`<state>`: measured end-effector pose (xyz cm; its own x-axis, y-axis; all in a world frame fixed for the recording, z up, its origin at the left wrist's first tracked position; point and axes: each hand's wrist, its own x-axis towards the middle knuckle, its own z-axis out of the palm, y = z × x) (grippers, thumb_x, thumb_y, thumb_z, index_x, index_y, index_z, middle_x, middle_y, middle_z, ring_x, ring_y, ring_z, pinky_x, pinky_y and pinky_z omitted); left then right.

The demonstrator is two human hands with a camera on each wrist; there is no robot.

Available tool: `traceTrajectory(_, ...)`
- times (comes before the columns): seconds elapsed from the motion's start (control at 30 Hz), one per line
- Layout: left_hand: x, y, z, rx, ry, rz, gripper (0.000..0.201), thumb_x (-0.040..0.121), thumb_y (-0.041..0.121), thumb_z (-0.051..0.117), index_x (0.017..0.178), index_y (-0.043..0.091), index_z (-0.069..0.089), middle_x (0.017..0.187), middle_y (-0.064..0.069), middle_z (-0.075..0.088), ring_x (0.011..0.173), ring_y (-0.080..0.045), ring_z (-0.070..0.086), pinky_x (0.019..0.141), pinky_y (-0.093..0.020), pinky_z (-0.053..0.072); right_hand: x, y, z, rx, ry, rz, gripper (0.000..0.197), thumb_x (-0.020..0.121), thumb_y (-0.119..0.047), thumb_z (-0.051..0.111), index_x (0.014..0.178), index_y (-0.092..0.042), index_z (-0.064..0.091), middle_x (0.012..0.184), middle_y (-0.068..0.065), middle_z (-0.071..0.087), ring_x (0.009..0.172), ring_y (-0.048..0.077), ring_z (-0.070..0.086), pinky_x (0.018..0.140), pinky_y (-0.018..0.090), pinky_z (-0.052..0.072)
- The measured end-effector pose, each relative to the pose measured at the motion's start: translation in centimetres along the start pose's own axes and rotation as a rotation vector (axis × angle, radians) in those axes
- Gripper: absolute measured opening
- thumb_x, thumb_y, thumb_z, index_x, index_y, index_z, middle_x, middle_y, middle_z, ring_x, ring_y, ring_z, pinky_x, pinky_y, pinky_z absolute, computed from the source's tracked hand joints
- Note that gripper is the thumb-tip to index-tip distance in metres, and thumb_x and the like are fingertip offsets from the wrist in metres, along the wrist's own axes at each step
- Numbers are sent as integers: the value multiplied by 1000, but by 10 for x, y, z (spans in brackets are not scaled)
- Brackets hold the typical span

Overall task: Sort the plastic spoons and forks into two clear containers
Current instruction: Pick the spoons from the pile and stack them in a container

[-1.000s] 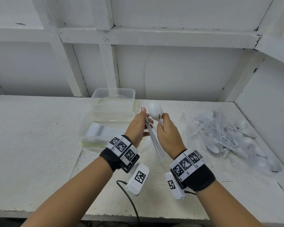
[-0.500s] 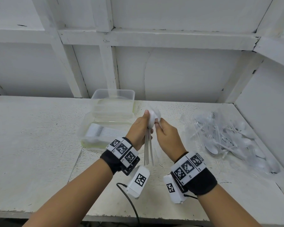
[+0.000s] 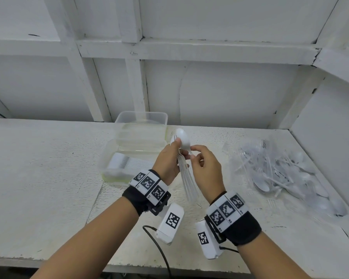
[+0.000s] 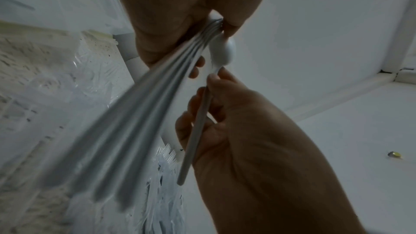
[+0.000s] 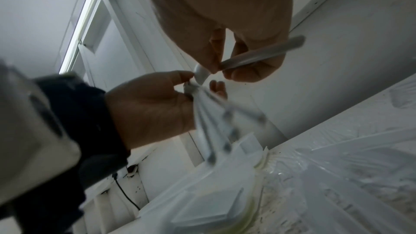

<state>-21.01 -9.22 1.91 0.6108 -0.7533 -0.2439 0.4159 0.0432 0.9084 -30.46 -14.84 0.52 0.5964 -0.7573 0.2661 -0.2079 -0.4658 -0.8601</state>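
left hand [image 3: 168, 161] grip around blurred spoon bundle [image 3: 186, 181], right hand [image 3: 206, 170] pinching single spoon [image 4: 221, 51], bowls half hidden

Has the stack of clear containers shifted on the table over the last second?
No. The clear containers sit at the same spot against the wall post behind them.

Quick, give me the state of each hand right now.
Left hand: closed around a fanned bunch of white plastic spoons.
Right hand: pinching a single white plastic spoon by its handle.
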Motion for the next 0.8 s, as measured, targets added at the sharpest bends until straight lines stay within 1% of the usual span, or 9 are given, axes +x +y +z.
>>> traceTrajectory(0.07, -1, 0, -1, -1, -13, -5, 36, 99, 40, 35, 99, 10, 55, 91, -12, 59, 90, -26, 60, 92, -44, 48, -2, 0, 5, -38, 24, -46, 20, 92, -14, 53, 110, -17, 61, 89, 2, 59, 71, 2, 49, 61, 4, 38)
traceTrajectory(0.13, 0, 0, -2, -5, -19, 9, 38, 98, 43, 37, 92, 9, 53, 85, -10, 58, 87, -25, 61, 96, -47, 47, -3, -1, 8, -32, 14, -72, 23, 92, -13, 54, 111, -21, 64, 92, -2, 60, 74, 1, 50, 64, 3, 39)
traceTrajectory(0.2, 0, 2, -3, -34, -5, 31, 36, 94, 44, 42, 94, 9, 48, 80, -7, 54, 78, -20, 60, 86, -43, 53, -5, -3, 9, -25, -21, -102, 28, 91, -11, 53, 114, -23, 64, 91, -1, 59, 76, 1, 52, 67, 3, 40)
traceTrajectory(0.3, 2, 2, -5, -39, 20, 47, 46, 88, 48, 49, 109, 8, 42, 81, -5, 56, 82, -20, 62, 72, -36, 54, -9, -7, 12, -27, -98, -149, 36, 92, -7, 48, 123, -21, 61, 101, 4, 61, 84, 2, 52, 75, 1, 39)
traceTrajectory(0.4, 4, 3, -5, -75, 55, 40, 46, 93, 48, 43, 115, 8, 39, 80, -5, 61, 86, -20, 64, 69, -35, 53, -9, -11, 10, 4, -210, -102, 39, 95, -14, 47, 133, -23, 50, 116, 3, 60, 97, 4, 52, 81, 5, 39)
traceTrajectory(0.5, 6, 7, -8, -49, 69, 9, 49, 94, 53, 36, 119, 10, 37, 88, -5, 66, 95, -19, 63, 79, -33, 51, -9, -14, 9, 28, -374, -30, 47, 97, -17, 45, 141, -30, 35, 122, 2, 59, 94, 8, 56, 70, 8, 42)
traceTrajectory(0.6, 8, 11, -14, -8, 32, -23, 42, 94, 53, 36, 107, 14, 44, 92, -4, 65, 100, -19, 59, 83, -35, 48, -5, -16, 7, -38, -398, -71, 47, 98, -11, 39, 141, -28, 32, 124, 3, 58, 98, 17, 60, 76, 19, 45)
traceTrajectory(0.7, 9, 17, -24, 24, 17, -24, 33, 95, 48, 40, 94, 16, 49, 88, -2, 59, 88, -14, 58, 81, -35, 48, 4, -18, 6, -88, -420, -75, 45, 98, -14, 35, 141, -28, 32, 120, 4, 59, 96, 18, 60, 85, 32, 48)
traceTrajectory(0.8, 9, 23, -33, 38, 5, 14, 30, 96, 44, 41, 84, 17, 48, 73, 1, 60, 73, -11, 61, 75, -31, 50, 14, -18, 11, -187, -433, -128, 45, 98, -22, 38, 142, -27, 31, 122, 5, 52, 106, 17, 52, 86, 27, 42)
